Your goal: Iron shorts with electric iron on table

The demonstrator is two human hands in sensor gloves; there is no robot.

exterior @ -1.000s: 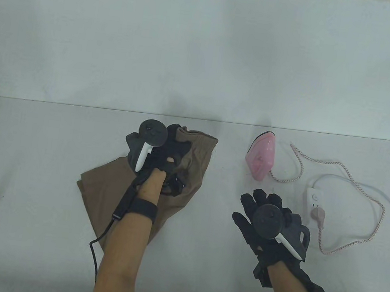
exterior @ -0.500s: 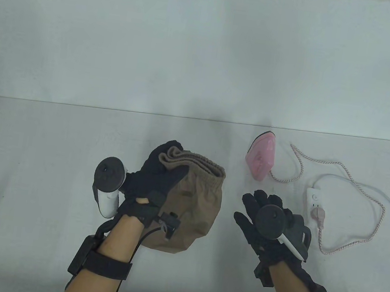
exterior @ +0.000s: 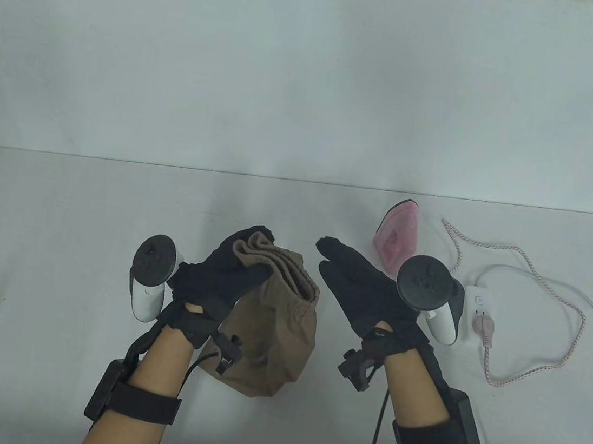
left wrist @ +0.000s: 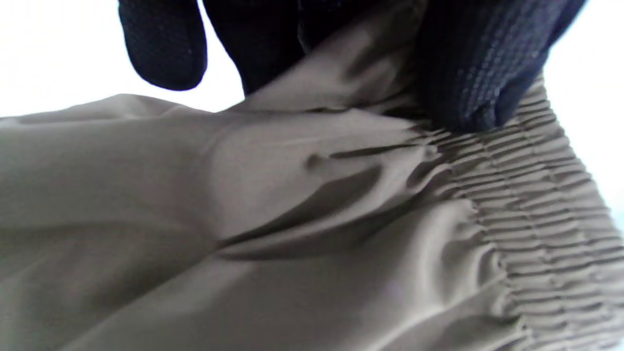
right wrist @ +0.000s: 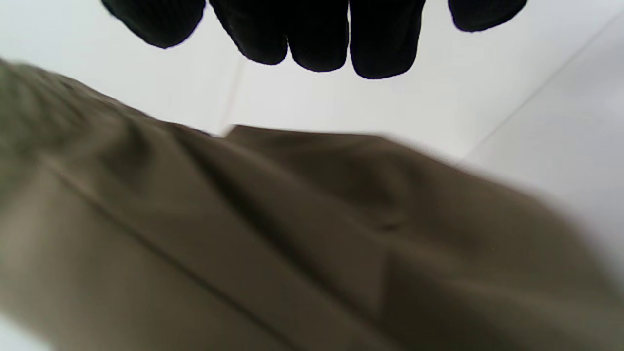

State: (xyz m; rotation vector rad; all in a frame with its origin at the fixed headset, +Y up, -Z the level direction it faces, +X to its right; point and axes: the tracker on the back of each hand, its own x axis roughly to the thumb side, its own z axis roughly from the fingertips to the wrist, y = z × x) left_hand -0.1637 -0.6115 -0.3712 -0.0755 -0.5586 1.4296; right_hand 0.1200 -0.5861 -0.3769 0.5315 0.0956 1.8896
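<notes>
Shorts (exterior: 273,333), brown with an elastic waistband (left wrist: 546,195), hang bunched from the left hand (exterior: 223,280) above the table (exterior: 52,255), the lower cloth drooping toward the tabletop. The left fingers (left wrist: 477,73) pinch the gathered waistband at one end, thumb against the ribbed elastic in the left wrist view. The right hand (exterior: 368,297) holds nothing: its fingers (right wrist: 317,34) are straight, close together and apart from the cloth, palm turned toward the free end of the waistband just beside it.

The step in hand looks like taking the shorts in both hands to spread them. To do it well, the right hand should pinch the far end of the waistband, both hands should draw it taut, and then lay the cloth flat on the open table to the left. That keeps it clear of the pink iron (exterior: 397,235), its braided cord (exterior: 540,278) and the white power strip (exterior: 478,311) at the right.
</notes>
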